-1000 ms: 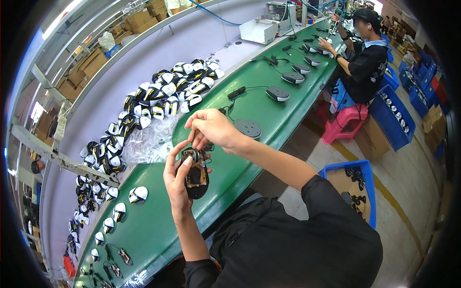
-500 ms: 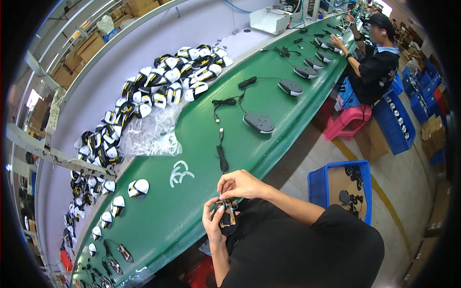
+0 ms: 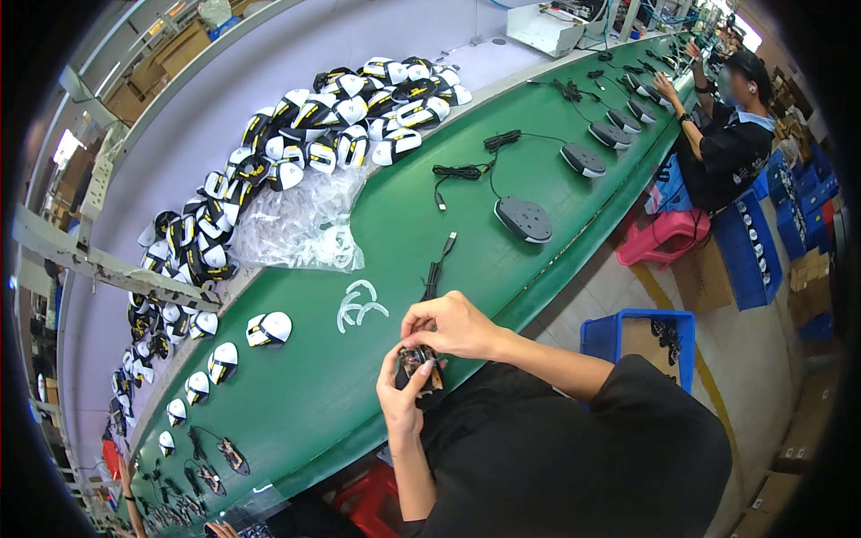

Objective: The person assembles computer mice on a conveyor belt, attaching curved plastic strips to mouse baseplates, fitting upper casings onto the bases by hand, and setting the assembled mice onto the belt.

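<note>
At the near edge of the green conveyor belt (image 3: 314, 394), my left hand (image 3: 404, 402) grips an opened computer mouse base (image 3: 432, 384) with its circuit board showing. My right hand (image 3: 457, 327) bends over the base's far end, thumb and fingers pinched together. What they pinch, if anything, is hidden. From beside those fingers a bundled black cable (image 3: 434, 280) stretches away across the belt to its plug. Thin white curved strips (image 3: 357, 309) lie just left of the cable.
White-and-black mouse shells (image 3: 309, 125) are heaped along the ledge beside a clear plastic bag (image 3: 309, 224). Assembled mice (image 3: 523, 220) with cables line the belt toward a seated co-worker (image 3: 731, 125). A blue bin (image 3: 601, 336) stands at my right. Another person's forearm (image 3: 132, 507) shows at lower left.
The view has shifted, so the belt's contents sit differently in the picture. Both hands stay at the mouse base, which now looks more tilted. Another person's arm has come in at lower left.
</note>
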Available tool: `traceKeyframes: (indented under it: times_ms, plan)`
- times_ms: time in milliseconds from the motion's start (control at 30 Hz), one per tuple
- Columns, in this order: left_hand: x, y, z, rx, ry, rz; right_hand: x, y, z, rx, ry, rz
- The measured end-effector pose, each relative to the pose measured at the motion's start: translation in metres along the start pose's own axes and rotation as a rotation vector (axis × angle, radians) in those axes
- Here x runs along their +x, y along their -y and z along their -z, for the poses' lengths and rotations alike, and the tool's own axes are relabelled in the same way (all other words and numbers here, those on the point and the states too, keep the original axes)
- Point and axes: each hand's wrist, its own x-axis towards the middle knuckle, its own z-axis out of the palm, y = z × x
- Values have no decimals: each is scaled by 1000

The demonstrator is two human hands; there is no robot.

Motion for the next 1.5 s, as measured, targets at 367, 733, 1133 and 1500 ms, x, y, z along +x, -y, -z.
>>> traceKeyframes:
  times_ms: [367, 733, 1133, 1500]
  plan:
    - [29, -10, -6, 74, 67, -1, 22, 8, 29, 4, 8, -15]
    - [21, -15, -13, -275, 140, 174, 17, 17, 51, 367, -15, -207]
    - [9, -35, -13, -172, 134, 57, 47, 41, 54, -485, 135, 581]
    - [-4, -35, -4, 376, 23, -226, 56, 56, 50, -422, 424, 349]
